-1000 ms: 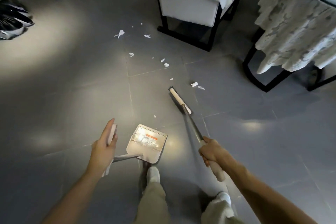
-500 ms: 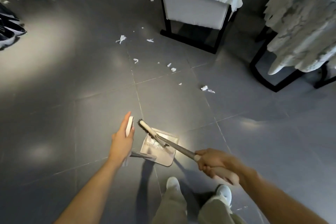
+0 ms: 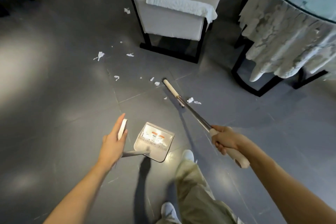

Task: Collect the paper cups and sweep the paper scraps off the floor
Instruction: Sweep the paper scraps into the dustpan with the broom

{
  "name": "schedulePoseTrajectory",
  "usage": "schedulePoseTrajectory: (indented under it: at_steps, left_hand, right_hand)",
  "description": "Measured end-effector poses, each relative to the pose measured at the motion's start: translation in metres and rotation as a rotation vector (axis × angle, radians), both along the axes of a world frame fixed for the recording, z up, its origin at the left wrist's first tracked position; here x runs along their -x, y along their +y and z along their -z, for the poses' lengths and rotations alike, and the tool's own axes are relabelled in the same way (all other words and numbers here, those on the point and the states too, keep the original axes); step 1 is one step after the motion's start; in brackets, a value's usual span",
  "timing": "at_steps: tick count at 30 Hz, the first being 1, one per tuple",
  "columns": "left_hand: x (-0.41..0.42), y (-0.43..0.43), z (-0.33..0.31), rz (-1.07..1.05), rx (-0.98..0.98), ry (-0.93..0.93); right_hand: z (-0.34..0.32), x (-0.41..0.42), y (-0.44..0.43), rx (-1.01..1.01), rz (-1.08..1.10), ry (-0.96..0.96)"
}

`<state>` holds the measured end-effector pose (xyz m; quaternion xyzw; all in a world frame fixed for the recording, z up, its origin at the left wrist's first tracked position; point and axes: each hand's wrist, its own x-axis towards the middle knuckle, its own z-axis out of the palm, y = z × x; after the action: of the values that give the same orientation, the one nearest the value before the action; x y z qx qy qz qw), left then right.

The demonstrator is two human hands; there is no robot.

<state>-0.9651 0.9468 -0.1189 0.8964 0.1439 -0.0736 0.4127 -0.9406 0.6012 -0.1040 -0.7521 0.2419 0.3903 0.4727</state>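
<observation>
Right hand point(image 3: 223, 142) clamped on broom point(image 3: 194, 114) handle; broom head on floor point(image 3: 54, 96) among paper scraps point(image 3: 190, 100), one o'clock from dustpan point(image 3: 154, 142). Left hand point(image 3: 112, 143), apart, holds dustpan handle.

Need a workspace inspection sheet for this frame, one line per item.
Surface: grey tiled floor, glare patches.
Job's things: paper scraps scattered toward the armchair; broom with its head down among them; dustpan near the feet; paper cups, nothing seen.
Clutter: white cloth draped over armchair.
Grippers: left hand holds dustpan by its handle; right hand grips broom.
Cables: nothing seen.
Surroundings: round table with lace cloth, right.
</observation>
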Motion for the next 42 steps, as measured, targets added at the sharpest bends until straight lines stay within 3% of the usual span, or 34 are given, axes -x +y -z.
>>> schedulePoseTrajectory:
  at_steps: [8, 12, 23, 30, 38, 42]
  left_hand:
    - [-0.134, -0.024, -0.005, 0.057, 0.006, 0.004]
    - [-0.174, -0.020, -0.012, 0.062, -0.033, -0.009]
    - [-0.252, 0.063, -0.019, 0.070, -0.093, -0.030]
    - [-0.303, 0.178, -0.023, 0.052, -0.052, 0.013]
    - [-0.361, 0.305, -0.027, 0.022, 0.057, 0.043]
    - [-0.390, 0.353, -0.023, 0.027, 0.058, 0.060]
  right_hand:
    - [0.029, -0.128, -0.042, 0.170, 0.175, -0.031]
    - [0.034, -0.165, -0.031, 0.124, 0.237, 0.041]
    - [0.026, -0.269, 0.120, -0.415, 0.581, 0.262]
    - [0.030, -0.356, 0.244, -0.642, 0.662, 0.199]
    - [0.032, -0.445, 0.372, -0.447, 0.459, 0.179]
    - [0.017, -0.477, 0.400, -0.460, 0.568, 0.313]
